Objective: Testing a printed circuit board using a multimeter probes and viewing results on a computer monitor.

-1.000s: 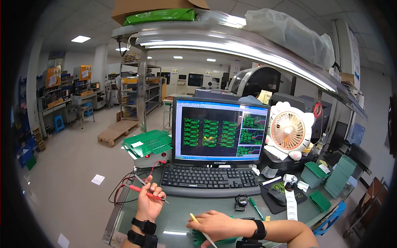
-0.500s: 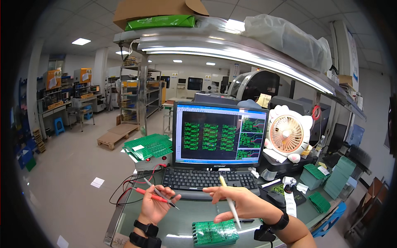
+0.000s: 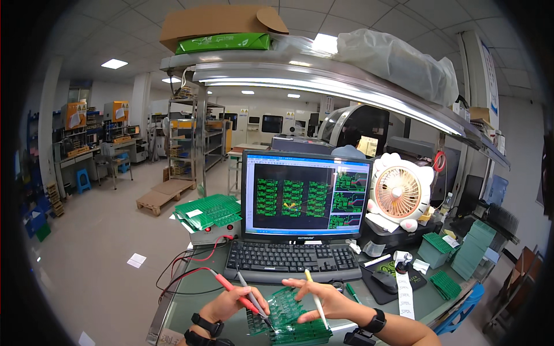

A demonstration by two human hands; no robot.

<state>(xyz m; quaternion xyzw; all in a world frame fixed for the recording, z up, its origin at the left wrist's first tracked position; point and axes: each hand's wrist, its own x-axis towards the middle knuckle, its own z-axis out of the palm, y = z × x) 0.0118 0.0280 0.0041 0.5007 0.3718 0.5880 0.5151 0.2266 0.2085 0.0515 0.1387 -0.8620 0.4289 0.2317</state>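
My left hand is closed around two test probes, a red probe and a grey probe. Their tips point down at a green circuit board panel that stands tilted between my hands. Whether the tips touch it I cannot tell. My right hand has a white pen with a yellowish end tucked between its fingers. Its thumb and fingertips are at the panel's right side. Beneath lies a stack of green circuit boards at the near edge of the desk.
A keyboard and a monitor with board layouts stand beyond my hands. To the left, green boards lie on a box with probe leads. On the right are a mouse, a paper strip, a white fan and stacked boards.
Both hands have come down toward the board stack. A panel now stands tilted up between them, and the probes point at it. Yellow marks have appeared on the monitor.
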